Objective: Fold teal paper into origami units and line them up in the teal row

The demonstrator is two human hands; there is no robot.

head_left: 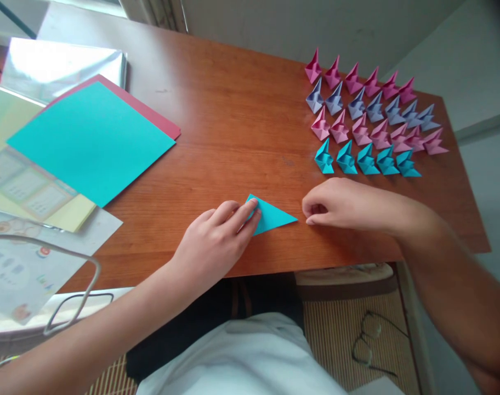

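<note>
A small folded piece of turquoise paper [270,217] lies on the table near its front edge, its long point turned to the right. My left hand [217,236] grips the wide left end, with fingertips pressed on top of the paper and the thumb hidden. Just right of the pointed tip, apart from it, my right hand [336,203] rests on the table with curled, closed fingers. Nothing shows in that hand. Beyond it stands a row of several turquoise folded paper figures [367,159].
Behind these are rows of light pink [360,130], lilac [374,108] and magenta [372,82] figures. At left, a large turquoise sheet [94,137] overlaps a dark red sheet [151,115] and plastic-covered papers. A pale cable [94,269] loops at lower left. Glasses [369,340] lie below the table.
</note>
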